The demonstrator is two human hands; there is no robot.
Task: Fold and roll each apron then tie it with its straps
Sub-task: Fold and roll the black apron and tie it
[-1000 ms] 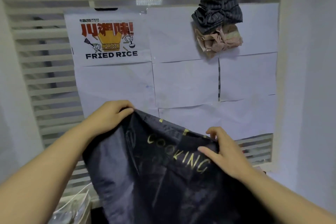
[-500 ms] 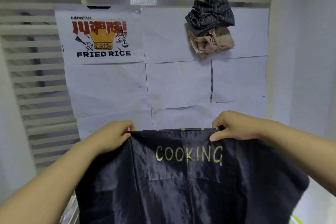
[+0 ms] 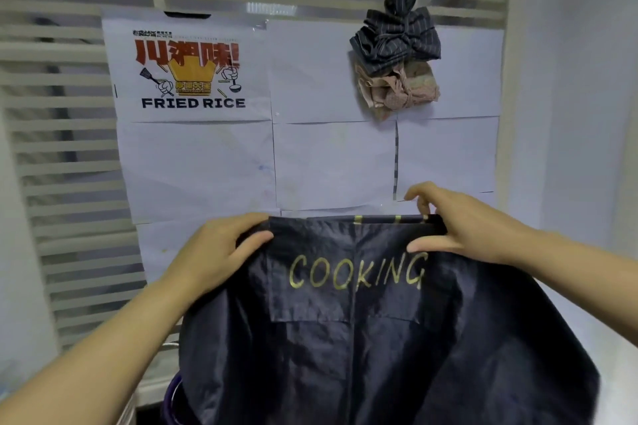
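Dark apron (image 3: 345, 348) hangs in the air before me, COOKING print (image 3: 355, 274) facing me. My left hand (image 3: 214, 259) and right hand (image 3: 466, 231) each pinch a top corner, fingers (image 3: 424, 247) clamped on the hem. Next: hold corners level, hem taut, fold edge onto edge.

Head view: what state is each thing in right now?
apron: unfolded, held up by its top edge, hanging down.
left hand: grips the apron's top left corner.
right hand: pinches the apron's top right corner.
striped bundle: rolled, tied, hanging high on the blinds.
beige bundle: tied, hanging just under the striped bundle.
poster: flat on the blinds.
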